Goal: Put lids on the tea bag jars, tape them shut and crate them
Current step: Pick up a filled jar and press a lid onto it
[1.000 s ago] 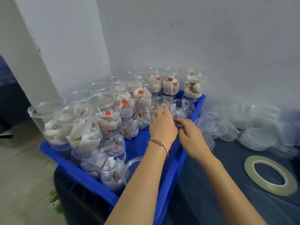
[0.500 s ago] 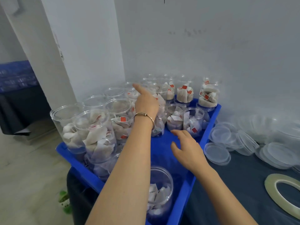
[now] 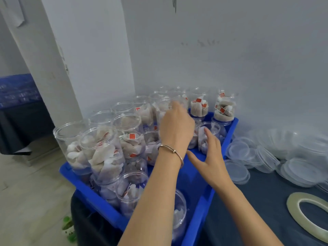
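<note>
Clear plastic jars [image 3: 104, 150] packed with tea bags are seen crowded into a blue crate [image 3: 200, 201], some stacked two high along its left side and none of those in plain view lidded. The left hand [image 3: 176, 128], a thin metal bangle [image 3: 171, 150] on its wrist, is stretched over the crate toward the jars in the back rows, its fingers reaching forward onto a jar [image 3: 168, 105] there; whether that jar is gripped or only touched cannot be told, since the fingertips are blurred. The right hand [image 3: 210, 157] is held open and wide, thumb spread, above the bare blue floor of the crate, its fingers just beside a short open jar [image 3: 209, 135] in the right-hand column. Two taller filled jars [image 3: 224, 109] are seen standing raised at the far right corner of the crate. A loose heap of clear round lids [image 3: 237, 169] is spread on the dark blue cloth-covered table [image 3: 262, 210] to the right of the crate, and a roll of clear tape [image 3: 292, 210] is laid flat near the table's front right. One more tea bag jar [image 3: 179, 217] is partly hidden beneath the left forearm at the crate's near edge.
</note>
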Available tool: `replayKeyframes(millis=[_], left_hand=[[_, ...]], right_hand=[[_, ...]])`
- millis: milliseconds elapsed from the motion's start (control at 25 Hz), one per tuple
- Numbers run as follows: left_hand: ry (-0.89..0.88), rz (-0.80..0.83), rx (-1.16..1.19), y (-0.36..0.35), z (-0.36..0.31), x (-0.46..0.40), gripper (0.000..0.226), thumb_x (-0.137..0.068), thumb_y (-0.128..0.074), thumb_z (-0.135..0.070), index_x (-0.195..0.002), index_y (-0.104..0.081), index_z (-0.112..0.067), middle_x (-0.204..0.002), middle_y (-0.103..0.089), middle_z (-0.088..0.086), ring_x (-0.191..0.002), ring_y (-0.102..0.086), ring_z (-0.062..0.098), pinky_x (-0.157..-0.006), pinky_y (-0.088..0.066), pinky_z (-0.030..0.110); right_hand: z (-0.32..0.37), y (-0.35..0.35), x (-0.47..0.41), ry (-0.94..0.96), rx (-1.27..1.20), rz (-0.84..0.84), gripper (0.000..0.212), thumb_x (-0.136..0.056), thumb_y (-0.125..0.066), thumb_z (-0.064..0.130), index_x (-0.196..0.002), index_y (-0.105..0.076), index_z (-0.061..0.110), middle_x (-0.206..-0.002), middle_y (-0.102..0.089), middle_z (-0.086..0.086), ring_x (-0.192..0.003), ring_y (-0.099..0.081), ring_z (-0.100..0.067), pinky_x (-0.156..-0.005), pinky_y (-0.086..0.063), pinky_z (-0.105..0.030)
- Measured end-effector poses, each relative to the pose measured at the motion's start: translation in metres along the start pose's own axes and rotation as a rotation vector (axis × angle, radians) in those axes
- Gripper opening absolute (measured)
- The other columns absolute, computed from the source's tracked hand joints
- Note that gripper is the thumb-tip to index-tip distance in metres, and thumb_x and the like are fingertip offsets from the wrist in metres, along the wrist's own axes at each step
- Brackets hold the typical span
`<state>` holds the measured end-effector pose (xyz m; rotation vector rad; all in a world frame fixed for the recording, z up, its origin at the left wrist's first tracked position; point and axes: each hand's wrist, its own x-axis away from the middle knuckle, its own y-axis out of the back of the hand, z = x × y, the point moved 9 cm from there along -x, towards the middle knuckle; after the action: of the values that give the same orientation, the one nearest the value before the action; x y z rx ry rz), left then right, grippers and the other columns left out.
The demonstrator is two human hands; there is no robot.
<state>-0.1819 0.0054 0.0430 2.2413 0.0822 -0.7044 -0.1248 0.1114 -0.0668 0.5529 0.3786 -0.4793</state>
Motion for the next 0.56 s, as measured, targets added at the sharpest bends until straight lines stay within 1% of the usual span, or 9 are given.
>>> replayKeyframes(millis=[80, 120, 160, 240, 280, 320, 400, 480, 560], left_hand=[[-0.070, 0.063, 0.063, -0.003, -0.035, 0.021, 0.017, -0.099, -0.042, -0.018, -0.107, -0.050, -0.005, -0.093, -0.066, 0.013, -0.081, -0.062, 0.027, -0.052, -0.027, 0.024], [-0.093, 0.104, 0.106, -0.009, -0.051, 0.032, 0.019, -0.099, -0.043, -0.020, -0.107, -0.051, -0.005, -0.096, -0.066, 0.014, -0.087, -0.062, 0.029, -0.057, -0.030, 0.026], [-0.111, 0.149, 0.157, -0.017, -0.065, 0.043, 0.020, -0.099, -0.044, -0.022, -0.107, -0.052, -0.006, -0.099, -0.065, 0.015, -0.092, -0.061, 0.031, -0.063, -0.036, 0.030], [-0.138, 0.254, 0.244, -0.041, -0.088, 0.068, 0.021, -0.099, -0.043, -0.024, -0.105, -0.052, -0.006, -0.101, -0.064, 0.016, -0.094, -0.060, 0.032, -0.073, -0.044, 0.038], [-0.141, 0.310, 0.277, -0.058, -0.097, 0.082, 0.020, -0.099, -0.042, -0.024, -0.104, -0.051, -0.007, -0.099, -0.064, 0.016, -0.092, -0.061, 0.032, -0.073, -0.047, 0.039], [-0.134, 0.377, 0.308, -0.076, -0.101, 0.096, 0.018, -0.100, -0.041, -0.024, -0.103, -0.049, -0.008, -0.096, -0.065, 0.016, -0.089, -0.063, 0.031, -0.072, -0.051, 0.040], [-0.105, 0.528, 0.387, -0.114, -0.101, 0.125, 0.013, -0.100, -0.041, -0.023, -0.099, -0.047, -0.012, -0.086, -0.068, 0.013, -0.076, -0.068, 0.023, -0.069, -0.057, 0.039], [-0.074, 0.609, 0.467, -0.142, -0.095, 0.150, 0.011, -0.100, -0.043, -0.025, -0.091, -0.046, -0.020, -0.074, -0.065, 0.002, -0.059, -0.062, 0.004, -0.060, -0.054, 0.022], [-0.070, 0.619, 0.545, -0.157, -0.089, 0.165, 0.014, -0.099, -0.046, -0.026, -0.085, -0.046, -0.025, -0.067, -0.060, -0.003, -0.057, -0.057, 0.004, -0.054, -0.047, 0.018]], right_hand=[[0.002, 0.021, 0.000, 0.011, -0.091, -0.050, 0.102, -0.076, -0.077, 0.032, -0.152, -0.010, 0.021, -0.152, -0.023, 0.012, -0.140, -0.020, 0.001, -0.107, -0.023, -0.012], [0.003, 0.031, 0.001, 0.029, -0.136, -0.058, 0.106, -0.071, -0.076, 0.036, -0.152, -0.011, 0.017, -0.147, -0.027, 0.019, -0.136, -0.025, 0.005, -0.104, -0.026, -0.008], [0.002, 0.044, 0.004, 0.052, -0.169, -0.072, 0.104, -0.066, -0.073, 0.038, -0.150, -0.017, 0.010, -0.138, -0.035, 0.025, -0.128, -0.036, 0.009, -0.099, -0.032, -0.007], [-0.013, 0.072, 0.020, 0.066, -0.173, -0.116, 0.093, -0.065, -0.068, 0.038, -0.141, -0.030, -0.001, -0.126, -0.047, 0.020, -0.109, -0.050, 0.011, -0.088, -0.040, -0.009], [-0.026, 0.087, 0.033, 0.053, -0.159, -0.124, 0.087, -0.067, -0.068, 0.038, -0.140, -0.034, 0.003, -0.128, -0.049, 0.019, -0.110, -0.050, 0.012, -0.088, -0.040, -0.007], [-0.041, 0.100, 0.047, 0.038, -0.143, -0.113, 0.080, -0.070, -0.068, 0.037, -0.141, -0.038, 0.015, -0.130, -0.050, 0.023, -0.114, -0.049, 0.012, -0.090, -0.038, -0.006], [-0.073, 0.119, 0.077, -0.018, -0.094, -0.037, 0.067, -0.074, -0.066, 0.038, -0.136, -0.041, 0.039, -0.128, -0.055, 0.025, -0.117, -0.050, 0.008, -0.096, -0.040, -0.014], [-0.101, 0.136, 0.097, -0.078, 0.003, 0.003, 0.066, -0.071, -0.065, 0.047, -0.132, -0.043, 0.041, -0.129, -0.054, 0.019, -0.120, -0.050, 0.000, -0.100, -0.041, -0.026], [-0.116, 0.153, 0.101, -0.094, 0.090, 0.005, 0.071, -0.068, -0.066, 0.051, -0.133, -0.042, 0.038, -0.134, -0.049, 0.021, -0.126, -0.046, -0.002, -0.103, -0.037, -0.024]])
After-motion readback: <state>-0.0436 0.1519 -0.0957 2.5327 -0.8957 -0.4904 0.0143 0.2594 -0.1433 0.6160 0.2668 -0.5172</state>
